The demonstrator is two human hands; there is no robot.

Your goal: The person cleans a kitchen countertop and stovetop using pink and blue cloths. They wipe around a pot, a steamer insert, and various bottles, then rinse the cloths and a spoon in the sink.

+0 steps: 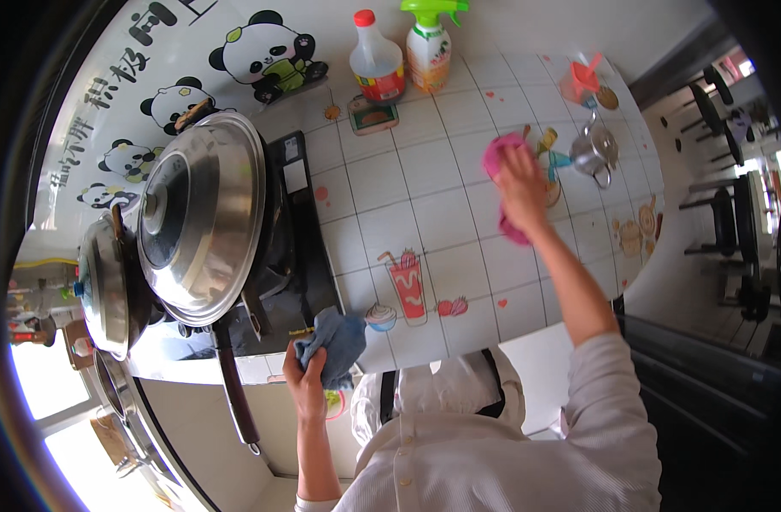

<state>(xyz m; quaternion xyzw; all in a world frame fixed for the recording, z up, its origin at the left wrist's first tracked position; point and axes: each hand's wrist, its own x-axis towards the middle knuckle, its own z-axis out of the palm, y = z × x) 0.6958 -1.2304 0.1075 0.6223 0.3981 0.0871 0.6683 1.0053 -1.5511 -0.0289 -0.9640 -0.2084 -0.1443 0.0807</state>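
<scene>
My right hand lies spread over a pink cloth and presses it to the white tile-patterned countertop. Part of that cloth shows beneath the wrist. Bunched between the thumb and fingers of my left hand is a blue cloth, held by the counter's front edge near the stove corner. A small steel pot with a spout stands just right of the pink cloth.
A wok with a domed steel lid sits on the black gas stove, its long handle jutting past the front edge. A second lidded pan is farther left. Along the wall stand a red-capped bottle and a spray bottle.
</scene>
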